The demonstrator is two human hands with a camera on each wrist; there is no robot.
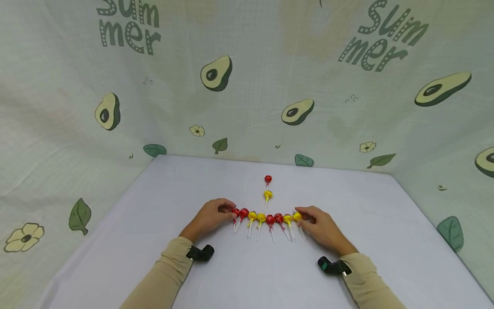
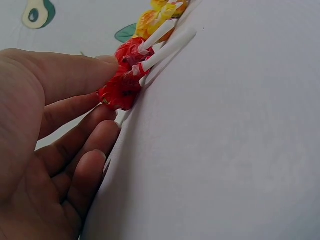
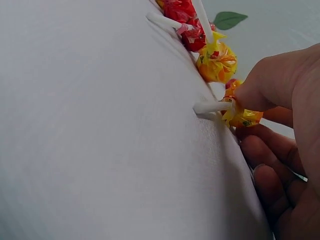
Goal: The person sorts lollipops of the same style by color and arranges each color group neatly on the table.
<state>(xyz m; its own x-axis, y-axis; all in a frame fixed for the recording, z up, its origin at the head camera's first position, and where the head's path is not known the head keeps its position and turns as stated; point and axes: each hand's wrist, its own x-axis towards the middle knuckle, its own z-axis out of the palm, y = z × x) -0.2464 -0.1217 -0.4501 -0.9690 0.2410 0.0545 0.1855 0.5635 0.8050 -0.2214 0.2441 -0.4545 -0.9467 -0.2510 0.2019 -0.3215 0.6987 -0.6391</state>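
Several wrapped lollipops lie side by side in a row, their white sticks pointing toward me. At the row's left end, my left hand (image 1: 213, 214) pinches a red lollipop (image 2: 120, 94) by its head between thumb and fingers. My right hand (image 1: 319, 225) pinches the yellow lollipop (image 3: 247, 117) at the right end, thumb on the wrapper. Between the hands come another red lollipop (image 1: 244, 213), two yellow ones (image 1: 256, 217), two red ones (image 1: 274, 219) and a yellow one (image 1: 287, 218). The lower fingers of both hands curl loosely near the cloth.
Beyond the row, a yellow lollipop (image 1: 268, 195) and a red lollipop (image 1: 268, 179) lie one behind the other near the middle. A white cloth covers the table (image 1: 239, 274). A printed curtain (image 1: 254, 86) with avocados and leaves encloses the back and sides.
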